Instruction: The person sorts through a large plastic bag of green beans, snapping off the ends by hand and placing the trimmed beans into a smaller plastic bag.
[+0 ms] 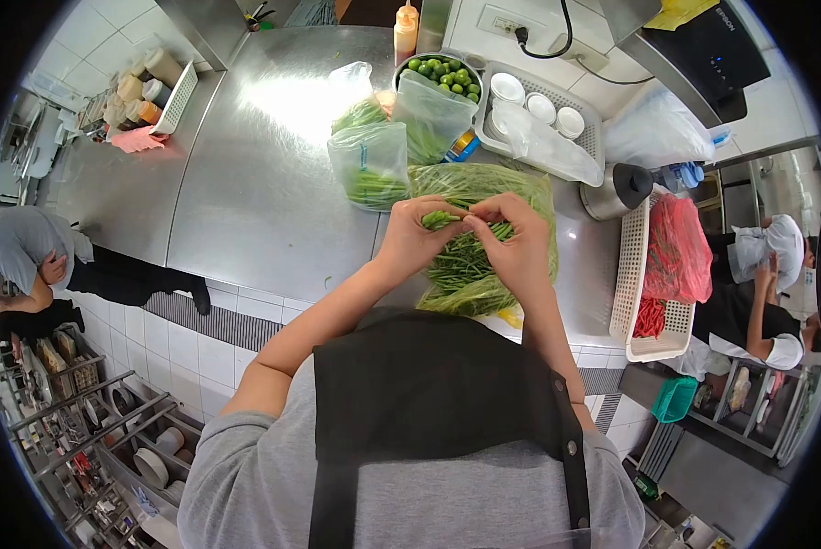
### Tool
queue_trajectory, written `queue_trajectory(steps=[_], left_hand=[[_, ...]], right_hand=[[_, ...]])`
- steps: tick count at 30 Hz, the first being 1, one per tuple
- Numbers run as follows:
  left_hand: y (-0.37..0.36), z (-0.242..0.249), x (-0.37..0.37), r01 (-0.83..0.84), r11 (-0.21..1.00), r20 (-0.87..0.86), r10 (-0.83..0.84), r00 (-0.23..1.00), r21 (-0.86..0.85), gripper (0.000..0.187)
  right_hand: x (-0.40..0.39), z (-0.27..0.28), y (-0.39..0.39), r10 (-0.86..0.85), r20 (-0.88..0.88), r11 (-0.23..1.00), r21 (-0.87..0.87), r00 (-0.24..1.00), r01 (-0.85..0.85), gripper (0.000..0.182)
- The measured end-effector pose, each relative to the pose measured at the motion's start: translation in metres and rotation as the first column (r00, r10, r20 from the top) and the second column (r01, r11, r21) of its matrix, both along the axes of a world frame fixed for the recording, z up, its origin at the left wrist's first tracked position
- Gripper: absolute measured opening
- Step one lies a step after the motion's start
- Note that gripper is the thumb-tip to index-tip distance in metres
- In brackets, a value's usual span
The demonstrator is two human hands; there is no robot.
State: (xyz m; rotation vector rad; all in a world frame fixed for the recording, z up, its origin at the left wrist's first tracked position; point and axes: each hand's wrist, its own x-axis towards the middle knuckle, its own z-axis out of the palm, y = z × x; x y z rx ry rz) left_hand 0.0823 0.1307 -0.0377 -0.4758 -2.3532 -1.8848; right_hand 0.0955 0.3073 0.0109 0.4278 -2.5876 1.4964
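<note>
My left hand [417, 232] is closed around a leafy green sprig [440, 220]. My right hand [513, 236] meets it at the fingertips, pinching the stem end of the same sprig. Beneath both hands, a large clear plastic bag [534, 190] lies spread on the steel counter, with long thin green stems [470, 265] piled in it. Left of my hands stands a clear bag of cut green stems [369, 174]. Behind it are a smaller bag of greens [360, 112] and another clear bag of greens [426, 119].
A bowl of limes [442, 73] and a sauce bottle [406, 32] stand at the back. White containers fill a grey tray [580, 91]. A steel pitcher [614, 190] sits near a white basket [639, 274] with red chillies [649, 317]. Other people [44, 256] stand left and right.
</note>
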Motion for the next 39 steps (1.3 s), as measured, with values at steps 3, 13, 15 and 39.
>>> queue_trajectory(steps=[3, 13, 15, 39], left_hand=[[-0.003, -0.001, 0.0, 0.003, 1.0, -0.018, -0.004, 1.0, -0.028, 0.018], [-0.014, 0.008, -0.003, -0.198, 0.903, 0.493, -0.018, 0.87, 0.38, 0.005], [-0.024, 0.002, -0.008, -0.272, 0.782, 0.559, -0.115, 0.821, 0.561, 0.006], [-0.052, -0.041, -0.011, -0.486, 0.372, 0.611, -0.431, 0.664, 0.791, 0.017]], right_hand=[[0.0, -0.012, 0.004, -0.007, 0.062, 0.999, -0.048, 0.998, 0.01, 0.014], [-0.009, -0.054, 0.027, -0.158, 0.269, 0.946, -0.234, 0.95, 0.224, 0.021], [-0.005, -0.048, 0.025, -0.146, 0.224, 0.971, -0.152, 0.964, 0.183, 0.024], [0.003, -0.075, -0.001, 0.063, 0.087, 0.922, 0.375, 0.994, -0.091, 0.002]])
